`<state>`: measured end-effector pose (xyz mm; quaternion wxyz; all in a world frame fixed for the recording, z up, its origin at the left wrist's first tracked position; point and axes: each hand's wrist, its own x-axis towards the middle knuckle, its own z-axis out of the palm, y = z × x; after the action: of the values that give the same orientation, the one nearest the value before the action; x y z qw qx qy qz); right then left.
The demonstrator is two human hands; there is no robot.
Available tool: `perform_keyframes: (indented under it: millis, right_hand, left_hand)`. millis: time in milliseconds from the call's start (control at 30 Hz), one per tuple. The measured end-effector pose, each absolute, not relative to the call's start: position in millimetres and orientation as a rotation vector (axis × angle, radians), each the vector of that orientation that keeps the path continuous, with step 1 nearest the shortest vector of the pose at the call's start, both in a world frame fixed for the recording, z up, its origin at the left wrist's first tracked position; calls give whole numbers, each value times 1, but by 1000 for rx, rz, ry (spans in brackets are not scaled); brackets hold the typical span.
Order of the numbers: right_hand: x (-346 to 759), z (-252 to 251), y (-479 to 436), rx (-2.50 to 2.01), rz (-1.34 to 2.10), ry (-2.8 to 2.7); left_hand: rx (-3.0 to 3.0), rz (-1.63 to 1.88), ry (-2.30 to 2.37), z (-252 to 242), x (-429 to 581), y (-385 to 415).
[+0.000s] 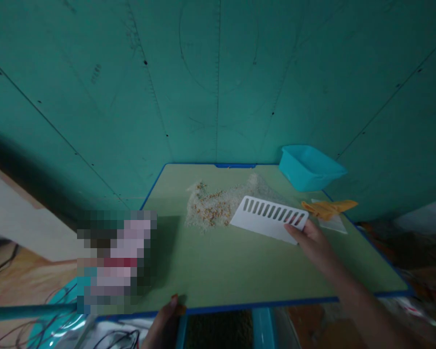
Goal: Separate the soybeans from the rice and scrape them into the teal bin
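A white flat plastic panel with a row of slots (265, 222) is held at its right end by my right hand (308, 235), thumb on the near face. Its left end is tilted over a spread heap of pale grains (256, 184) mixed with orange-brown kernels (212, 213) on the tabletop. My left hand (166, 315) is at the table's front edge, its fingertips drawn together. Something small and reddish-orange shows at those fingertips, too dark and blurred to name.
The pale green table (210, 261) has a blue rim and stands against a teal wall (218, 97). A turquoise basin (307, 169) is at the back right, near an orange cloth-like item (329, 208) on a clear bag (334, 224). Below the front edge sits a blue container (265, 329) with dark contents.
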<state>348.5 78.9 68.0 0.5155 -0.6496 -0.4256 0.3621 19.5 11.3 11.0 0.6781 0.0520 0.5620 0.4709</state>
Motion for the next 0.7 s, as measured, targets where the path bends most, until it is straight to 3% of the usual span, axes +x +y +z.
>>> perform_keyframes:
  millis: [200,700]
  right_hand:
    - [372,72,107,-1554,851,-1228]
    - [389,78,138,-1448,936,-1219]
  left_hand:
    - [195,1099,1288,-19,4,25]
    - [296,1106,1379,-33,-7,31]
